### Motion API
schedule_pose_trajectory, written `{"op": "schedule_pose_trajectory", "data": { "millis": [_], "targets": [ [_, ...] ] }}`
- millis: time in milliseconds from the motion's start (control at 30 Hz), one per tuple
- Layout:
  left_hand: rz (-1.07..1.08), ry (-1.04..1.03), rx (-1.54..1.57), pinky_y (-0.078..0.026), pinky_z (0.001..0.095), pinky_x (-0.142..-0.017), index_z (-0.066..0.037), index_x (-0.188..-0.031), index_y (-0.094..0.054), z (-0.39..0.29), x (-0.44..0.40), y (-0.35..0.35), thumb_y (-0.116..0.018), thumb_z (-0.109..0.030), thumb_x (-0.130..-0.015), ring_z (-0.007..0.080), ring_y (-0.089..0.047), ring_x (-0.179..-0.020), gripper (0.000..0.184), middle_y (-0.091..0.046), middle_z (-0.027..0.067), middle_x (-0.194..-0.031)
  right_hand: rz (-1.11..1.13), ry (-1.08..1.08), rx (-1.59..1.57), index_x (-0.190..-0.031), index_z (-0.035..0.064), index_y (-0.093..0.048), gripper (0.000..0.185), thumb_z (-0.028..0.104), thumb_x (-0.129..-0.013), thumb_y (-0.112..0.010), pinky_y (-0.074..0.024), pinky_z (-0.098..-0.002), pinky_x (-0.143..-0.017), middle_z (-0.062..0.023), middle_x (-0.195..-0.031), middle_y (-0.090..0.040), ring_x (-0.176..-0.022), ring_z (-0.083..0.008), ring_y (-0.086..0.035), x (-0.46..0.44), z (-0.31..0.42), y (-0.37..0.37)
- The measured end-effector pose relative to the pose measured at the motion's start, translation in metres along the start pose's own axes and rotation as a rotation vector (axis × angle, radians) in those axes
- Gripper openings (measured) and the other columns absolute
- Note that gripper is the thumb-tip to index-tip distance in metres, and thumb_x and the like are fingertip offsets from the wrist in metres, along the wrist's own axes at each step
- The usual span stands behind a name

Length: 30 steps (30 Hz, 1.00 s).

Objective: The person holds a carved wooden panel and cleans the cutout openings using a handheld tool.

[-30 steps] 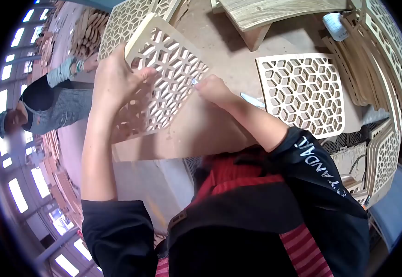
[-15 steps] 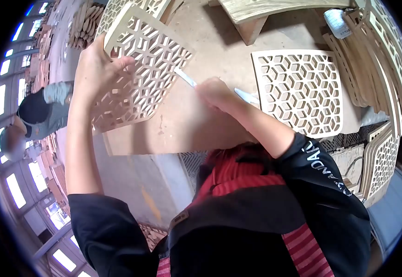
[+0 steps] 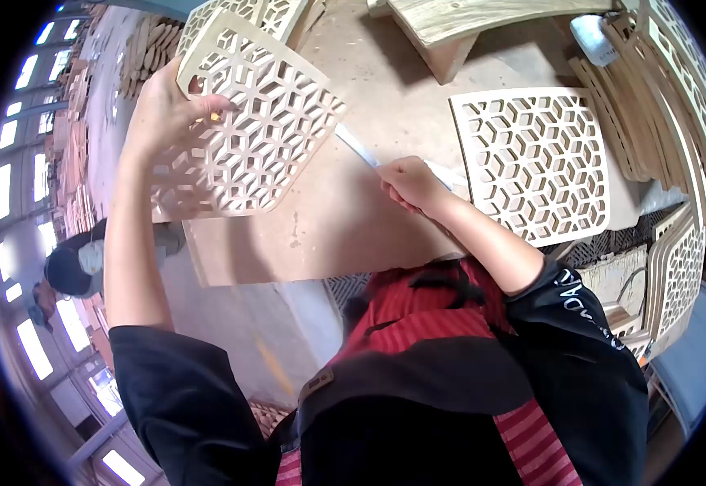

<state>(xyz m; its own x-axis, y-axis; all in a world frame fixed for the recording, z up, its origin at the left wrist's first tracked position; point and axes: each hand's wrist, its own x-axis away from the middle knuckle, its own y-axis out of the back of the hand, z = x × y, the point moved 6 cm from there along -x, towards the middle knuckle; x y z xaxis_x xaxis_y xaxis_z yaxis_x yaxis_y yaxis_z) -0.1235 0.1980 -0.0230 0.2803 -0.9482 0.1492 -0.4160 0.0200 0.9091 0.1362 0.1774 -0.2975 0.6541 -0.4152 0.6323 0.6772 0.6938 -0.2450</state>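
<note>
My left hand (image 3: 166, 109) is closed on the upper left edge of a pale wooden lattice panel (image 3: 260, 134), thumb on the near face, and holds it tilted up. In my right hand (image 3: 414, 185), fingers wrapped round it, is a thin, flat, whitish strip (image 3: 357, 146) whose kind I cannot make out. The strip's far tip is at the panel's right edge; whether they touch is unclear. A second lattice panel (image 3: 535, 166) lies flat to the right. Another whitish piece (image 3: 449, 176) shows behind my right wrist, partly hidden.
The brown worktable (image 3: 288, 251) has a wooden stand (image 3: 483, 24) at its back. Stacked wooden pieces (image 3: 616, 121) and a white-blue item (image 3: 594, 40) are at right, with more lattice panels (image 3: 677, 275) below. Another person (image 3: 77, 263) is at far left.
My right hand has drawn right and slightly down with the strip, whose tip shifted from over the panel to its edge. The held panel has tilted slightly. The other person appears lower in view.
</note>
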Motion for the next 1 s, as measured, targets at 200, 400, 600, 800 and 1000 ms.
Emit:
{"op": "schedule_pose_trajectory", "data": {
  "millis": [200, 400, 600, 800, 1000],
  "targets": [
    [0.116, 0.123, 0.068, -0.056, 0.0317, -0.057, 0.003, -0.116, -0.062, -0.016, 0.003, -0.012, -0.089, -0.022, -0.074, 0.0143, -0.066, -0.065, 0.056, -0.073, 0.0100, -0.086, 0.040, -0.046, 0.115, -0.082, 0.0040, -0.057, 0.037, 0.033, -0.105, -0.050, -0.0314, -0.0259, -0.035, -0.0012, -0.053, -0.051, -0.039, -0.0090, -0.045, 0.057, 0.023, -0.003],
    [0.112, 0.067, 0.113, -0.054, 0.0294, -0.060, 0.004, -0.114, -0.062, -0.021, 0.006, -0.017, -0.090, -0.018, -0.074, 0.0138, -0.066, -0.067, 0.053, -0.072, 0.0101, -0.086, 0.008, -0.089, 0.117, -0.082, 0.0049, -0.057, 0.040, 0.035, -0.107, -0.049, -0.0318, -0.0253, -0.034, -0.0005, -0.052, -0.052, -0.039, -0.0089, -0.047, 0.070, 0.016, 0.002],
    [0.057, -0.012, 0.113, -0.053, 0.0293, -0.060, 0.004, -0.113, -0.063, -0.017, 0.010, -0.019, -0.089, -0.019, -0.075, 0.0136, -0.066, -0.064, 0.052, -0.072, 0.0096, -0.079, 0.046, -0.169, 0.114, -0.082, 0.0049, -0.057, 0.039, 0.034, -0.106, -0.049, -0.0313, -0.0253, -0.034, -0.0010, -0.051, -0.052, -0.039, -0.0095, -0.047, 0.077, 0.014, 0.004],
    [0.019, -0.008, 0.078, -0.048, 0.0283, -0.049, 0.004, -0.112, -0.061, -0.034, 0.022, -0.019, -0.087, -0.019, -0.077, 0.0121, -0.062, -0.056, 0.049, -0.071, 0.0087, -0.074, 0.082, -0.099, 0.004, -0.080, 0.0044, -0.057, 0.041, 0.036, -0.105, -0.049, -0.0320, -0.0268, -0.034, -0.0029, -0.050, -0.053, -0.037, -0.0109, -0.047, 0.063, 0.011, 0.000],
    [0.015, 0.038, 0.066, -0.055, 0.0309, -0.056, 0.003, -0.114, -0.062, -0.044, 0.031, -0.022, -0.086, -0.018, -0.078, 0.0156, -0.071, -0.066, 0.048, -0.074, 0.0126, -0.082, 0.064, -0.010, 0.084, -0.078, 0.0017, -0.059, 0.038, 0.030, -0.102, -0.053, -0.0342, -0.0311, -0.038, -0.0050, -0.053, -0.054, -0.039, -0.0145, -0.050, 0.017, 0.035, -0.021]
  ]
}}
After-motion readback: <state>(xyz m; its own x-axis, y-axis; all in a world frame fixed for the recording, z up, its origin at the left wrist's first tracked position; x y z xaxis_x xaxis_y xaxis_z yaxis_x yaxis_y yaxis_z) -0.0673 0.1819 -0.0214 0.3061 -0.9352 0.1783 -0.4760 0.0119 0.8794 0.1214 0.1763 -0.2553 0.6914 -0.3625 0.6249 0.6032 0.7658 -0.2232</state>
